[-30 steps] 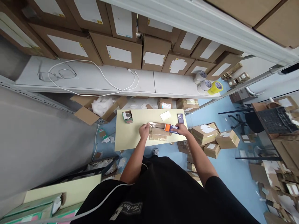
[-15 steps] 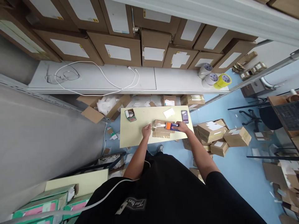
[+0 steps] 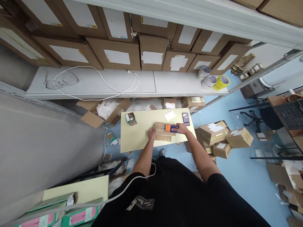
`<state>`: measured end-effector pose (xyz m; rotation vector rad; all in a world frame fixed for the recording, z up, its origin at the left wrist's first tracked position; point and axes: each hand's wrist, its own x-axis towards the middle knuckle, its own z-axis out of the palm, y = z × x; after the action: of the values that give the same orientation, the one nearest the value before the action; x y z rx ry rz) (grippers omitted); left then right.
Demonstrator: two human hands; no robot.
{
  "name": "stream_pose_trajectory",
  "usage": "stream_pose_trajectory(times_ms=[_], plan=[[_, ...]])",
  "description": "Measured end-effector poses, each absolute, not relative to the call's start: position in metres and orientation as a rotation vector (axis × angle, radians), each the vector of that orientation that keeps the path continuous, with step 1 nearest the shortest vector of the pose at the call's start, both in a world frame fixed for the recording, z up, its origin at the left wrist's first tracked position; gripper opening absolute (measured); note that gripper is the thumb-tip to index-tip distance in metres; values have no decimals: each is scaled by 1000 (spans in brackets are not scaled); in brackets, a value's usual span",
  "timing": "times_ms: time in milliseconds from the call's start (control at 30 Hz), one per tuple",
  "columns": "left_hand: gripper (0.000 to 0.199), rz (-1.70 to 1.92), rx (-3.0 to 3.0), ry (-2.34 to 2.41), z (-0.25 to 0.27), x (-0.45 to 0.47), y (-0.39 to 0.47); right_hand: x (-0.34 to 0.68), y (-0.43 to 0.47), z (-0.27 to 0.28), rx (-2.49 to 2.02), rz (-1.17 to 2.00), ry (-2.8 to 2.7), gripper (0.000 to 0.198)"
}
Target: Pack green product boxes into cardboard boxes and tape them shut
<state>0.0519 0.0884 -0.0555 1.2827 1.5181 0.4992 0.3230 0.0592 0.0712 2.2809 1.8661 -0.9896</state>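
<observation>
Head view: light-yellow worktop [image 3: 134,138], with a taped cardboard box [image 3: 160,130] lying near its front edge, right of the middle. A brown flap or second strip of cardboard shows along the box's near side.

Right hand [image 3: 181,128] closed round an orange and dark-blue tape dispenser [image 3: 172,128], its orange end over the top of the box, toward the right part. Left hand [image 3: 151,134] at the box's left end, fingers touching the edge; whether it grips or only presses, cannot tell.

Elsewhere on the worktop: small open green box [image 3: 131,118] at far left, white card [image 3: 169,115] beyond the cardboard box, phone [image 3: 186,119] near the right edge.

Grey shelf [image 3: 144,85] behind carries eyeglasses [image 3: 67,81], a white cable [image 3: 104,78], two pale tape rolls [image 3: 208,82] and a yellow tape roll [image 3: 221,83], all in front of stacked, labelled cartons [image 3: 115,56]. More sealed cartons [image 3: 239,137] on the blue floor [image 3: 239,170], right. Open carton [image 3: 93,119] with white packing material [image 3: 105,109], left, beyond the worktop.
</observation>
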Motion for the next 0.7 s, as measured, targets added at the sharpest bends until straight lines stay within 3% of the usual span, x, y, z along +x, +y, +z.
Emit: stream_pose_trajectory(times_ms=[167,267,400,533,700], plan=[[84,442,1239,1722,-45,41,99,319,63,74,2288,-975,1800,52],[92,416,1576,1496,-32,32,113,317,67,74,2293,-981,1778,48],[127,66,1925,1103,-18,37,133,312,72,73,2243,-972,1804,44],[123,-91,1962,1084,-17,42,142,313,74,73,2245,-952,1799,47],[118,-10,1945,1062,-27,37,142,322,70,80,2196,-973,1814,55]])
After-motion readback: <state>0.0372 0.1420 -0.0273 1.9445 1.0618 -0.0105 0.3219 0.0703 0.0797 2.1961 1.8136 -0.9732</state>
